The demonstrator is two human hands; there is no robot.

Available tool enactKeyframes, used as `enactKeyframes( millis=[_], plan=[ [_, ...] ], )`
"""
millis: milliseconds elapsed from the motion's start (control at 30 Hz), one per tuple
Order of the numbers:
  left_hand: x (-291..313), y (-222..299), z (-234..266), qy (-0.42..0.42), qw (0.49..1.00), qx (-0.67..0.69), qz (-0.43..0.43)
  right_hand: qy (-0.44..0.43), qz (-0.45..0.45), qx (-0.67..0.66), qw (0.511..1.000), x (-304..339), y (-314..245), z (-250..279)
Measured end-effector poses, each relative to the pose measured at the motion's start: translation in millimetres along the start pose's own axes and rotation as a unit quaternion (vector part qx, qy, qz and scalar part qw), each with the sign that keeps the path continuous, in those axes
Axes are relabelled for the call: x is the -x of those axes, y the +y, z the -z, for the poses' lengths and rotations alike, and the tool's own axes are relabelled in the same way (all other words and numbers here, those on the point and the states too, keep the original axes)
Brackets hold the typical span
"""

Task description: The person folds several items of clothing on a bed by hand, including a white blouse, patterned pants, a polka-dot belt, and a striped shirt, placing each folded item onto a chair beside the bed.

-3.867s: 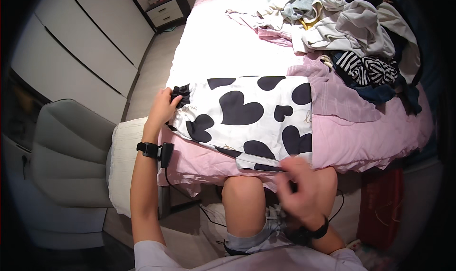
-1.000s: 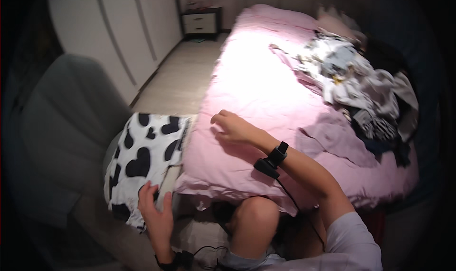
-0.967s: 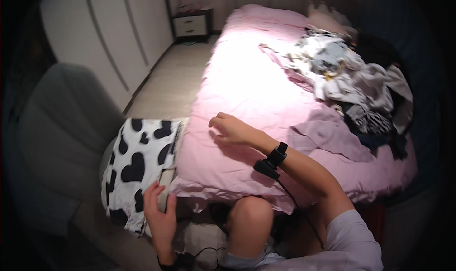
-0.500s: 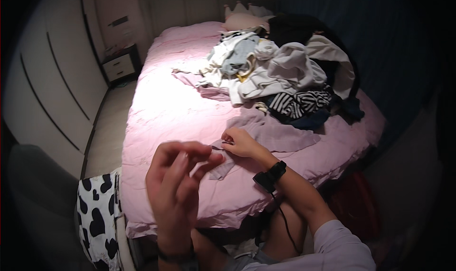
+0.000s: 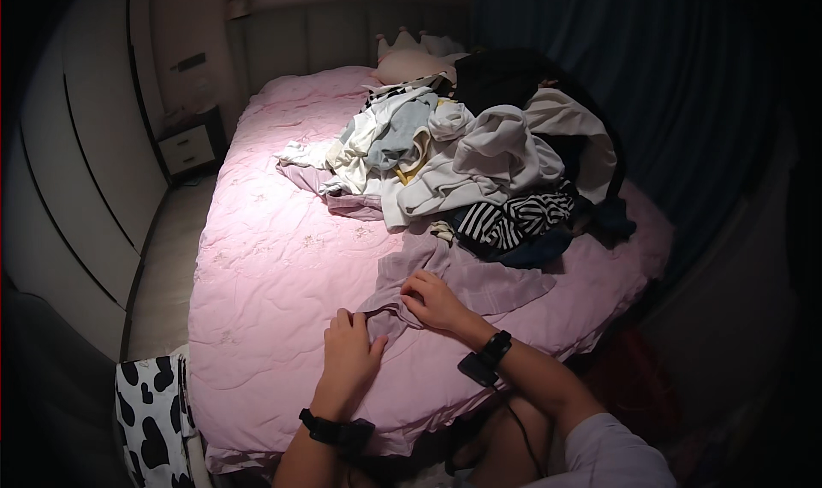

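A thin mauve garment (image 5: 488, 274) lies loosely spread on the pink quilt, its kind not clear from its folds. My right hand (image 5: 435, 304) is closed on its near left part, thumb and forefinger pinching a fold. Just left of that, my left hand (image 5: 349, 351) rests at the garment's narrow left end. Its fingers lie forward on the quilt and the thumb is spread apart, by the cloth's edge. Both wrists wear black straps with small boxes.
Behind the garment, a heap of white and grey clothes (image 5: 479, 158) covers the bed, with a black-and-white striped piece (image 5: 518, 218) at its near side. A crown-shaped pillow (image 5: 407, 60) lies beyond. A cow-patterned cloth (image 5: 154, 419) hangs at lower left, and wardrobes (image 5: 77, 188) line the left.
My left hand has come down from the raised position in front of the garment to its left end. My right hand stays on the cloth. The whole view has shifted slightly.
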State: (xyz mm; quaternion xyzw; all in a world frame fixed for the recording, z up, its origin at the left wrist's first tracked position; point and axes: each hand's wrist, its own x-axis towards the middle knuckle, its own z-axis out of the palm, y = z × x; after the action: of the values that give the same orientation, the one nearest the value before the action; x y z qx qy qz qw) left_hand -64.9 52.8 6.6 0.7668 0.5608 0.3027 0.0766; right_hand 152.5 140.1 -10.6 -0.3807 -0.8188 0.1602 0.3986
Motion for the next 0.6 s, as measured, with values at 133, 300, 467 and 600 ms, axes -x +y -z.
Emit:
enactKeyframes(
  millis=[133, 300, 467, 600],
  plan=[
    [2.5, -11.6, 5.6, -0.021, 0.996, 0.087, 0.022, -0.013, -0.017, -0.014, 1.0, -3.0, 3.5, -0.9],
    [5.1, -16.9, 8.8, -0.029, 0.995, 0.098, 0.011, -0.022, -0.02, -0.012, 0.999, -5.5, 7.6, -4.6],
    [5.3, -14.8, 11.1, -0.037, 0.993, 0.112, 0.016, -0.018, -0.019, -0.001, 1.0, -6.1, 11.5, -5.9],
    [3.0, -13.1, 13.2, -0.069, 0.992, 0.103, 0.035, -0.02, -0.02, 0.001, 1.0, -7.0, 12.5, -5.2]
  ],
)
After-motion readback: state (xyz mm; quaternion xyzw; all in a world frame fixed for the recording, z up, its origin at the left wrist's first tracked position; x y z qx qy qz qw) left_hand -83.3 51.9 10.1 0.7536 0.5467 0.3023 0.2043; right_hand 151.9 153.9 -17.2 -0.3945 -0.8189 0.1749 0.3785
